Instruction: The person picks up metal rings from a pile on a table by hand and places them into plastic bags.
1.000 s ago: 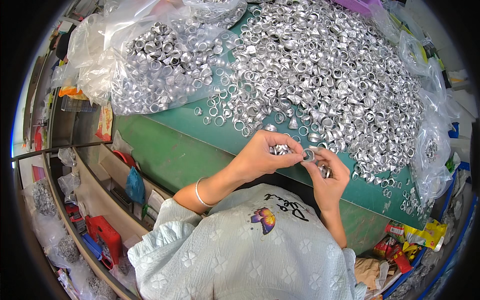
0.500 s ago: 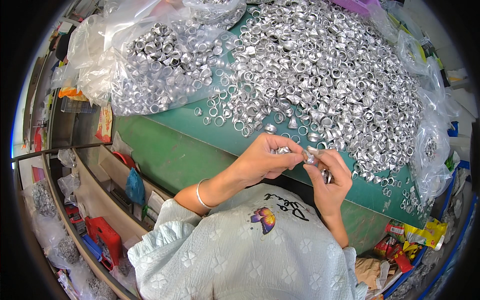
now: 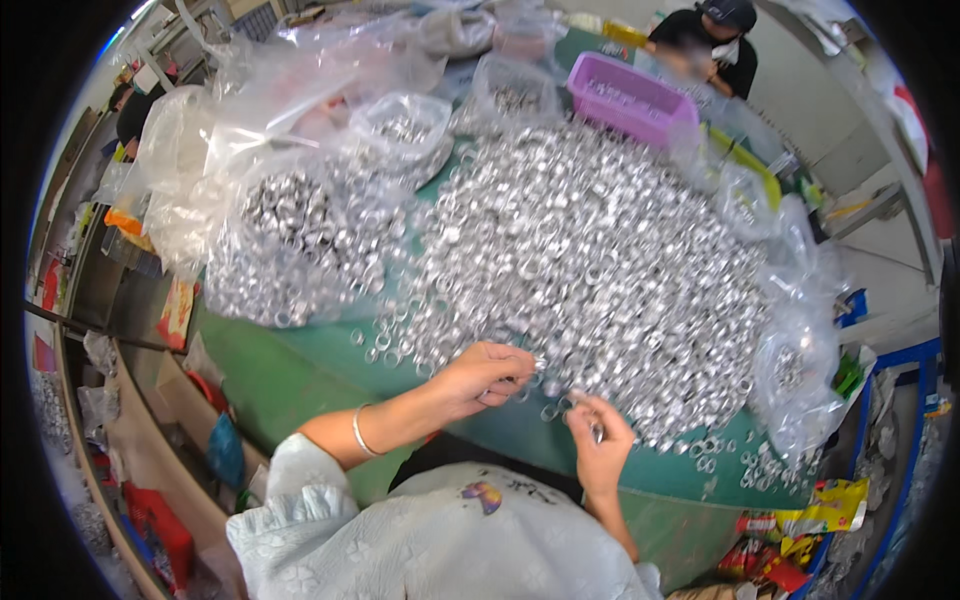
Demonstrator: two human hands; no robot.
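The setting is a small-parts workshop, probably a sorting or assembly floor. A green table (image 3: 300, 370) carries a large heap of small silver metal rings (image 3: 600, 270). Clear plastic bags (image 3: 290, 240) hold more rings. A purple plastic basket (image 3: 630, 95) stands at the far side, where another person (image 3: 715, 40) works.

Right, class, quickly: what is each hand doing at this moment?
Left hand: fingers curled, reaching into the edge of the pile of silver rings; whether it grips one cannot be told.
Right hand: closed, pinching small silver parts.
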